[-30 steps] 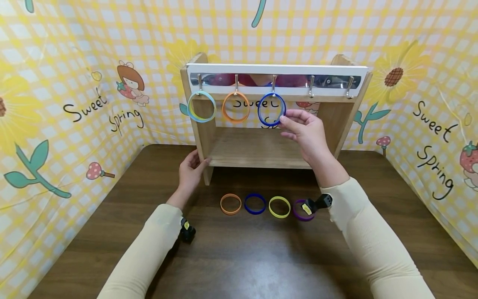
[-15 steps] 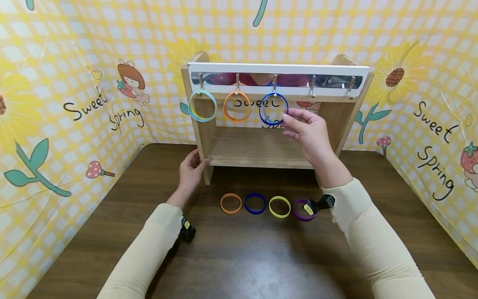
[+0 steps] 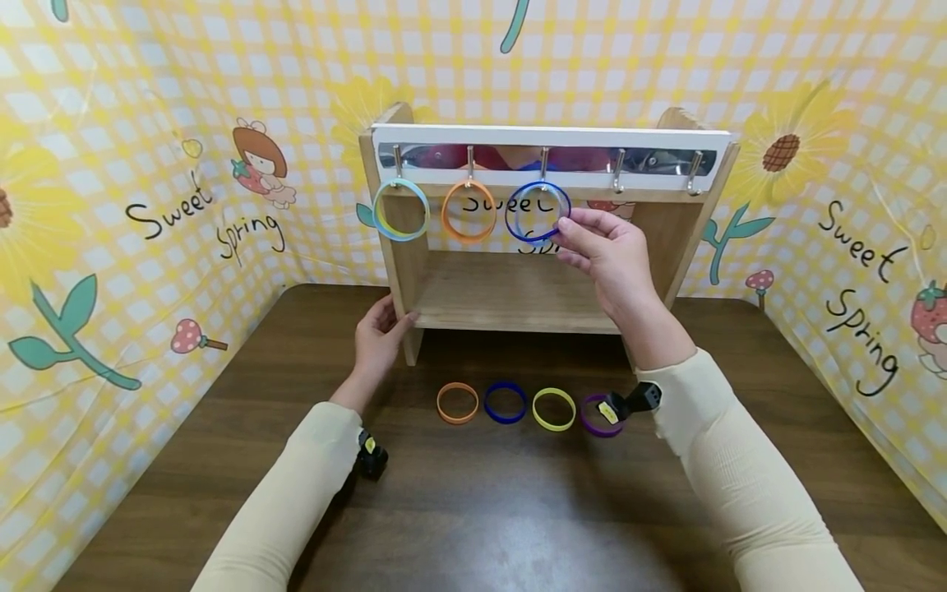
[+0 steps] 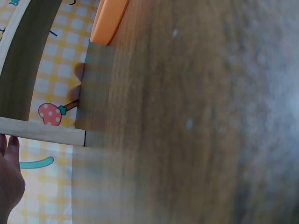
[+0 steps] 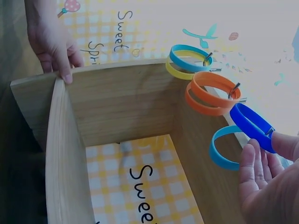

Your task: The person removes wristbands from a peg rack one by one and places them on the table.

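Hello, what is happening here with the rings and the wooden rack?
A person is working at a wooden rack with a row of hooks. The right hand pinches a dark blue ring at the third hook, beside a light blue ring there. The left hand holds the rack's left side. An orange ring and a blue-and-yellow pair hang on other hooks. Four rings lie on the table.
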A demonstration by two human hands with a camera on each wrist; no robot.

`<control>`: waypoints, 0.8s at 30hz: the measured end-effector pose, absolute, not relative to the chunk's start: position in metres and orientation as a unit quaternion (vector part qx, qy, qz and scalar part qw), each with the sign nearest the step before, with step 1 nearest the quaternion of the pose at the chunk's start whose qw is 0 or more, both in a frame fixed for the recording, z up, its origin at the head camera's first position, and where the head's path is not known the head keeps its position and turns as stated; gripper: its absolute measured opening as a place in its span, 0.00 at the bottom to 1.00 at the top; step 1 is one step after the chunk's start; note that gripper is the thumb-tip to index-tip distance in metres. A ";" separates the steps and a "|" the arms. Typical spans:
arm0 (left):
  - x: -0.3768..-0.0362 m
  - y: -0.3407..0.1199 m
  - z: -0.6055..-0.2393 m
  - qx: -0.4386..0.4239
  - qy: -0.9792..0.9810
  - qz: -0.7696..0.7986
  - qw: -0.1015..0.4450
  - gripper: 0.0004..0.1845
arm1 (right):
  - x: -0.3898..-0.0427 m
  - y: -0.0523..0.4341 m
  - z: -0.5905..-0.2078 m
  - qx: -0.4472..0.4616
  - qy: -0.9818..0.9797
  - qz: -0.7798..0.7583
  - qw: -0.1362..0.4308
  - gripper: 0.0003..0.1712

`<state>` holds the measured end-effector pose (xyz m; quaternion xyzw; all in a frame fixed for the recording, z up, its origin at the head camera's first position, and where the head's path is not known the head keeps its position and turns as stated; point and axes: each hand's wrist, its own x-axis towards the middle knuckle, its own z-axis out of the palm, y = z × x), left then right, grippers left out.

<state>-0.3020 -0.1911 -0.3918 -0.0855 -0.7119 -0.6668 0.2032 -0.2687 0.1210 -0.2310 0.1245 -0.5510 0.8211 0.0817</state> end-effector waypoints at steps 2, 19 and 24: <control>-0.302 -0.191 -0.392 -0.083 -0.711 -0.668 0.203 0.23 | -0.269 0.119 -0.230 0.126 -0.549 0.822 0.085 0.02; -0.301 -0.191 -0.392 -0.087 -0.703 -0.677 0.200 0.23 | -0.252 0.122 -0.226 0.148 -0.536 0.828 0.077 0.04; -0.301 -0.191 -0.392 -0.083 -0.702 -0.679 0.199 0.23 | -0.246 0.128 -0.231 0.161 -0.533 0.828 0.065 0.04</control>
